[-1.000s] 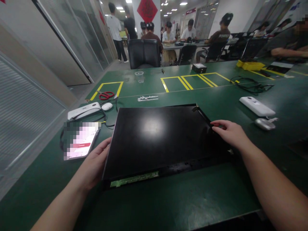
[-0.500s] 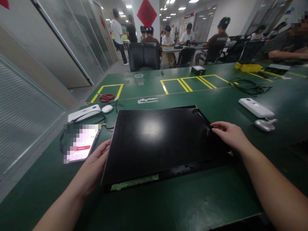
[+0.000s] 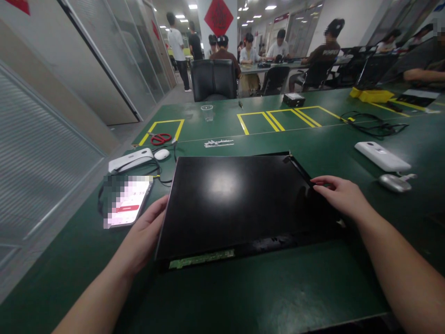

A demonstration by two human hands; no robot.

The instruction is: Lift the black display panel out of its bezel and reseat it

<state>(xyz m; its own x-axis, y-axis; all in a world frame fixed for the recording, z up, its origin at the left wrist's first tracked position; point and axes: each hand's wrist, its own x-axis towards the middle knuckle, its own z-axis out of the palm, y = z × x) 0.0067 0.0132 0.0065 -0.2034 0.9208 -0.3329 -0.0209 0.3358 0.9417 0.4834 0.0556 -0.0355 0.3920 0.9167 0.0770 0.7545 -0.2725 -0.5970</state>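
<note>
lcd panel (image 3: 225,204) is set face up on the green table (image 3: 278,297), btwn both hands. black frame (image 3: 301,168) shows past it at the far right corner & right side, so the two don't look lined up imo. left hand (image 3: 148,235) is placed at the panel's left edge, but fingertips are hidden, so whether it's gripped or just propped can't be told. w/ the right hand (image 3: 340,195), the frame's right rim looks pinched btwn thumb & index.

for doing it well: edges only pls. pressure should be kept off the screen face, & both sides should be moved evenly so nothing gets twisted. extra care is prob needed at the green pcb strip (image 3: 201,259) along the near edge, since it's exposed & could be snagged. phone (image 3: 130,204) is just beside the left hand, so bumps should be watched for.
</note>
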